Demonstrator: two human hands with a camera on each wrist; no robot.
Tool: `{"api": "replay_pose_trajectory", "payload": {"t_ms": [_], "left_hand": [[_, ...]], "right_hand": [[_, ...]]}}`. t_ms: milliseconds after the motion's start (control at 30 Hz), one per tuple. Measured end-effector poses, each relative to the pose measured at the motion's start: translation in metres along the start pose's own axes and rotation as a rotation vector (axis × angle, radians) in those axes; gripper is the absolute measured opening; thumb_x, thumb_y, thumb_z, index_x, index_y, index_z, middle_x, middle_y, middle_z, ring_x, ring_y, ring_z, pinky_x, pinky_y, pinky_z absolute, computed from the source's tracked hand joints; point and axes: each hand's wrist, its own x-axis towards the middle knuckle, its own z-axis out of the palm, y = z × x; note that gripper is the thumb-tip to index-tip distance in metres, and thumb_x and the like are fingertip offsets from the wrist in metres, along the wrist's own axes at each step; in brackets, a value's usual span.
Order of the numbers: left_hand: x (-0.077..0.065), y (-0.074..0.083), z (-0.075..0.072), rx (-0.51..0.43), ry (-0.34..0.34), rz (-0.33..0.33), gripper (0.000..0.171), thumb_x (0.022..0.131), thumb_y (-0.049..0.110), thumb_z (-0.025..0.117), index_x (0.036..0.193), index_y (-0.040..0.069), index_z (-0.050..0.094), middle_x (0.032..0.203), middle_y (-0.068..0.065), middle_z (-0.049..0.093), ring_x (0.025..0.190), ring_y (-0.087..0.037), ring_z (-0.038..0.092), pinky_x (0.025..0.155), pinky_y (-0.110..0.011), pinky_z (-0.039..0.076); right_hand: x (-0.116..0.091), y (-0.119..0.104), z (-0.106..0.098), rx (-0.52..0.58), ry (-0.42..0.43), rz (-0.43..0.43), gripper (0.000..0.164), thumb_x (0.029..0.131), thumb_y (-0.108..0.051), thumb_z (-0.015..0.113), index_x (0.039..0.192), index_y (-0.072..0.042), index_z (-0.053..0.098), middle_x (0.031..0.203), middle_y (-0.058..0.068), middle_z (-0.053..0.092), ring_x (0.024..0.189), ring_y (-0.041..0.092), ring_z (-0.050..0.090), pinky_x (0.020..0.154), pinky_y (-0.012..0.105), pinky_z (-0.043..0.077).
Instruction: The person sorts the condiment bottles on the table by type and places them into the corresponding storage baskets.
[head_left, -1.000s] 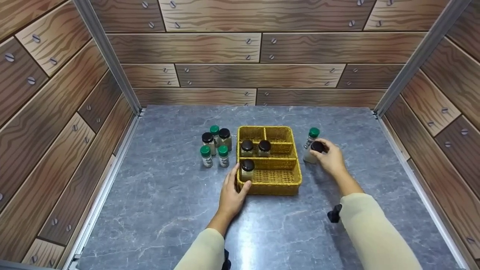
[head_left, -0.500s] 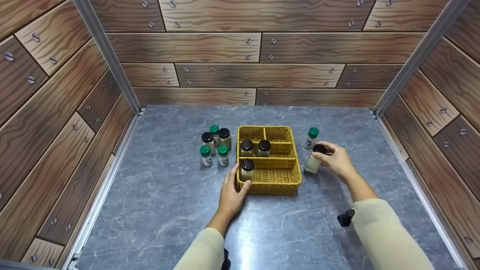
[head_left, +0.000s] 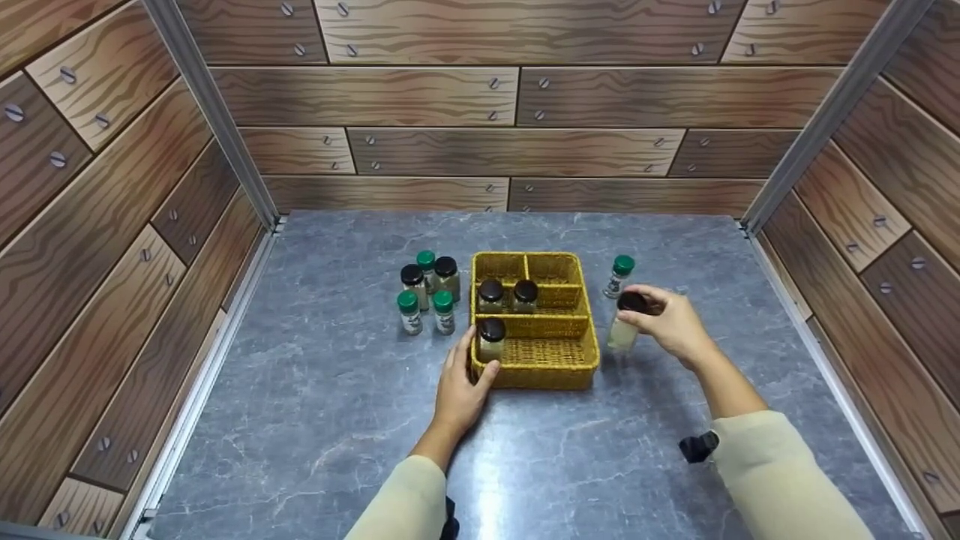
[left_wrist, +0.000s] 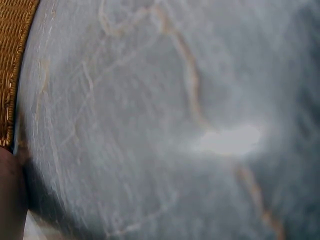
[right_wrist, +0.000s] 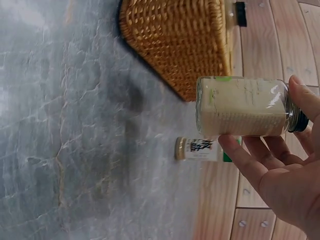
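My right hand [head_left: 673, 324] holds a glass spice jar [head_left: 622, 334] by its black lid, just right of the basket. In the right wrist view this jar [right_wrist: 245, 106] shows pale powder inside, and it is up off the tabletop. My left hand [head_left: 463, 391] grips the near left corner of the yellow woven basket [head_left: 551, 377], thumb on the front rim and fingers along the side. Inside the basket, one black-lidded jar [head_left: 492, 341] stands in the front compartment. Two more, a left jar [head_left: 491, 297] and a right jar [head_left: 525, 297], share the middle compartment.
Left of the basket stands a group of several jars, among them a green-capped bottle [head_left: 410, 313] and a black-lidded jar [head_left: 413, 285]. Another green-capped bottle [head_left: 619, 277] is behind my right hand. Wood-patterned walls [head_left: 360, 150] border the grey marbled table [head_left: 330, 420].
My right hand has lifted the black-lidded jar and drawn it toward me, away from the green-capped bottle on the right. My left hand stays on the basket corner.
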Motion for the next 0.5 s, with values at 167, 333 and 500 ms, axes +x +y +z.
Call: {"api": "replay_pose_trajectory", "payload": {"t_ms": [167,333,500], "left_hand": [[0.001,0.000,0.000,-0.001,0.009,0.008,0.072,0.103,0.043,0.071,0.166,0.027,0.041,0.160,-0.018,0.054,0.146,-0.041,0.056,0.121,-0.063,0.046],[0.000,-0.001,0.000,0.006,0.012,0.006,0.072,0.103,0.046,0.071,0.166,0.028,0.042,0.158,-0.019,0.056,0.144,-0.042,0.058,0.119,-0.064,0.047],[0.000,-0.001,0.001,0.004,0.015,0.014,0.072,0.103,0.047,0.071,0.166,0.028,0.042,0.158,-0.019,0.056,0.143,-0.042,0.058,0.118,-0.064,0.048]], "right_hand": [[-0.006,-0.012,-0.001,-0.030,0.018,-0.037,0.057,0.097,-0.023,0.084,0.146,-0.003,0.066,0.138,0.029,0.070,0.112,0.013,0.069,0.084,0.014,0.058],[-0.013,-0.023,0.003,-0.042,0.019,-0.068,0.059,0.096,-0.026,0.085,0.147,-0.004,0.066,0.141,0.028,0.070,0.122,0.030,0.071,0.085,0.011,0.056],[-0.020,-0.034,0.010,-0.024,0.016,-0.074,0.058,0.096,-0.024,0.086,0.147,-0.006,0.066,0.140,0.026,0.070,0.128,0.041,0.068,0.084,0.013,0.056]]}}
